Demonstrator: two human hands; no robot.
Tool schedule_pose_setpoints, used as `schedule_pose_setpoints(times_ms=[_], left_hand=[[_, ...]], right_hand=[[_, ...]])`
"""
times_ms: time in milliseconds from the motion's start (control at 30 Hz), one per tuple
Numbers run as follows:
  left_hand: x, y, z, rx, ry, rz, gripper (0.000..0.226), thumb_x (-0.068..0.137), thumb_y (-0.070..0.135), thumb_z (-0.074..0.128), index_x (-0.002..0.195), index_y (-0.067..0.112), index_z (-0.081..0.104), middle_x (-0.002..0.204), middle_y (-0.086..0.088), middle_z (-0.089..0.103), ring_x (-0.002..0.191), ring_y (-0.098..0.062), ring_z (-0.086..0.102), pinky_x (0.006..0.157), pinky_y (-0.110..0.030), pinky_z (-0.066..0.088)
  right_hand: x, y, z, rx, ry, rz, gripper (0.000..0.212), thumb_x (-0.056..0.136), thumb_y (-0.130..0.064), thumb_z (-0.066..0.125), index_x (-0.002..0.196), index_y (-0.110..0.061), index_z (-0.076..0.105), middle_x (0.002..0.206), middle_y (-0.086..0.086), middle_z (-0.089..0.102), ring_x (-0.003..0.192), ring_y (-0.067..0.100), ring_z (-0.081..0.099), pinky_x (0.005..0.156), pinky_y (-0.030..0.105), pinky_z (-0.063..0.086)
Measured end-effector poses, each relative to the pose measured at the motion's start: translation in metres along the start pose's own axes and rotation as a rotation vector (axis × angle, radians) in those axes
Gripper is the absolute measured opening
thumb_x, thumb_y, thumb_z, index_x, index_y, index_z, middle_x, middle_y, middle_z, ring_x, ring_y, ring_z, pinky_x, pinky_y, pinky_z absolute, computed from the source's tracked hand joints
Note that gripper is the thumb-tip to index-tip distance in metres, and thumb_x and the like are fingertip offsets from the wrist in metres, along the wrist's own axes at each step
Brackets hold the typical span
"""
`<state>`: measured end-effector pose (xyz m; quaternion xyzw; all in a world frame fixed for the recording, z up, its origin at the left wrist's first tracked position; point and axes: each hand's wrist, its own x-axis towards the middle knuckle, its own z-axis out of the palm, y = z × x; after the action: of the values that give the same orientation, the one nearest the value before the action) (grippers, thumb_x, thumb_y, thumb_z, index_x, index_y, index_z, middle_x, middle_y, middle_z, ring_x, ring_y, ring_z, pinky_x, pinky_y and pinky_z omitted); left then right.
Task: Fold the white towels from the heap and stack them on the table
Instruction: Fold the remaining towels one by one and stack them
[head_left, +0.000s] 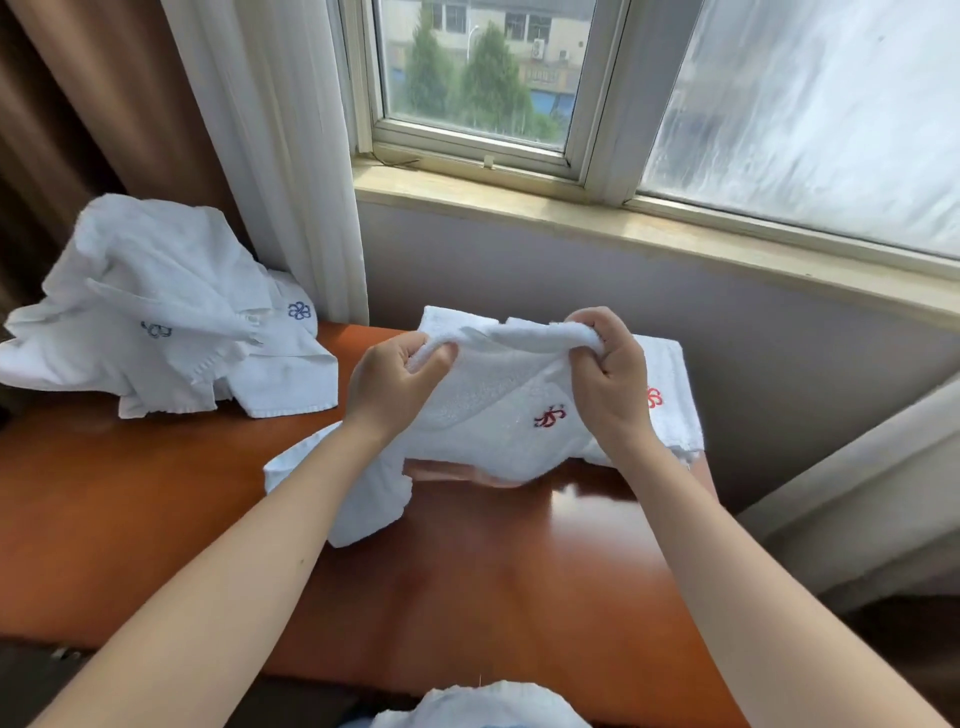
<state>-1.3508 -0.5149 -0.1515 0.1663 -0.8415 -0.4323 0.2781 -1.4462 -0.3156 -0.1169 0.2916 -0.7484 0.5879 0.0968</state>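
Window (472, 78): clear pane, trees and a building outside.
Curtains: brown drape (78, 104) far left, white sheer (270, 130) beside it.
Sill (571, 218): beige.

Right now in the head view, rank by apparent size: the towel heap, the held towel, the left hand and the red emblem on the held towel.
1. The towel heap and the held towel: too alike to rank, and the latter is partly hidden.
2. The left hand.
3. The red emblem, clearly smallest.
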Motion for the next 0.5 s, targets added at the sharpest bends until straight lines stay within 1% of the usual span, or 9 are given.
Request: schedule_pose_setpoints(times_ms=[67, 133, 200, 233, 267, 333, 367, 433, 500], left_hand=[[-0.001, 0.005, 0.002, -0.01, -0.038, 0.011, 0.051, 0.087, 0.058, 0.049, 0.052, 0.025, 0.029, 0.048, 0.011, 0.029, 0.05, -0.01, 0.027, 0.052, -0.03, 0.024], [-0.007, 0.004, 0.007, -0.066, -0.201, -0.062, 0.048, 0.086, 0.061, 0.043, 0.053, 0.027, 0.039, 0.05, 0.016, 0.038, 0.051, -0.006, 0.035, 0.054, -0.028, 0.031], [-0.019, -0.001, 0.019, -0.065, -0.487, -0.254, 0.04, 0.087, 0.055, 0.042, 0.078, 0.022, 0.062, 0.078, 0.017, 0.06, 0.071, -0.003, 0.053, 0.07, -0.031, 0.047], [-0.027, -0.006, 0.028, 0.025, -0.636, -0.329, 0.03, 0.09, 0.047, 0.044, 0.087, 0.022, 0.062, 0.091, 0.011, 0.064, 0.083, -0.008, 0.057, 0.078, -0.03, 0.048], [-0.037, -0.011, 0.037, 0.193, -0.771, -0.344, 0.024, 0.094, 0.039, 0.045, 0.081, 0.023, 0.058, 0.089, 0.005, 0.062, 0.082, -0.014, 0.056, 0.077, -0.031, 0.045], [-0.059, -0.015, 0.057, 0.491, -0.96, -0.324, 0.036, 0.095, 0.037, 0.044, 0.063, 0.021, 0.042, 0.068, 0.002, 0.047, 0.065, -0.016, 0.043, 0.063, -0.031, 0.035], [-0.071, -0.014, 0.067, 0.574, -1.031, -0.321, 0.041, 0.096, 0.038, 0.044, 0.061, 0.017, 0.04, 0.063, 0.005, 0.044, 0.061, -0.014, 0.039, 0.059, -0.03, 0.031], [-0.089, -0.015, 0.085, 0.696, -1.149, -0.291, 0.042, 0.097, 0.039, 0.041, 0.066, 0.011, 0.049, 0.065, 0.002, 0.05, 0.062, -0.015, 0.043, 0.057, -0.028, 0.031], [-0.103, -0.015, 0.098, 0.766, -1.262, -0.269, 0.043, 0.098, 0.037, 0.038, 0.088, 0.003, 0.062, 0.089, -0.008, 0.063, 0.077, -0.025, 0.057, 0.068, -0.031, 0.042]], right_hand=[[-0.001, -0.001, -0.016, -0.021, -0.084, -0.011, 0.025, 0.078, -0.001, 0.042, 0.084, -0.019, 0.059, 0.072, -0.014, 0.057, 0.068, 0.003, 0.051, 0.061, 0.018, 0.04], [-0.009, 0.006, -0.033, -0.071, -0.245, 0.03, 0.022, 0.075, -0.011, 0.043, 0.071, -0.03, 0.053, 0.062, -0.013, 0.046, 0.059, 0.005, 0.041, 0.055, 0.02, 0.033], [-0.024, 0.02, -0.048, -0.198, -0.495, 0.139, 0.011, 0.072, -0.025, 0.044, 0.062, -0.028, 0.042, 0.058, -0.012, 0.038, 0.056, 0.006, 0.034, 0.055, 0.025, 0.029], [-0.036, 0.028, -0.053, -0.282, -0.632, 0.211, 0.012, 0.072, -0.03, 0.044, 0.063, -0.022, 0.041, 0.058, -0.012, 0.037, 0.057, 0.007, 0.035, 0.056, 0.028, 0.028], [-0.049, 0.038, -0.057, -0.358, -0.758, 0.284, 0.017, 0.074, -0.033, 0.045, 0.064, -0.019, 0.043, 0.06, -0.011, 0.039, 0.057, 0.008, 0.037, 0.057, 0.029, 0.028], [-0.08, 0.059, -0.06, -0.488, -0.945, 0.427, 0.02, 0.082, -0.031, 0.047, 0.066, -0.018, 0.045, 0.063, -0.01, 0.044, 0.058, 0.008, 0.041, 0.057, 0.028, 0.029], [-0.096, 0.069, -0.061, -0.535, -1.004, 0.487, 0.022, 0.086, -0.029, 0.047, 0.066, -0.02, 0.044, 0.065, -0.01, 0.045, 0.059, 0.008, 0.042, 0.056, 0.028, 0.029], [-0.128, 0.09, -0.063, -0.566, -1.084, 0.598, 0.025, 0.09, -0.029, 0.045, 0.067, -0.022, 0.039, 0.067, -0.009, 0.042, 0.06, 0.009, 0.039, 0.057, 0.028, 0.028], [-0.151, 0.104, -0.063, -0.557, -1.153, 0.674, 0.029, 0.093, -0.029, 0.043, 0.067, -0.022, 0.032, 0.067, -0.008, 0.035, 0.058, 0.011, 0.032, 0.056, 0.028, 0.024]])
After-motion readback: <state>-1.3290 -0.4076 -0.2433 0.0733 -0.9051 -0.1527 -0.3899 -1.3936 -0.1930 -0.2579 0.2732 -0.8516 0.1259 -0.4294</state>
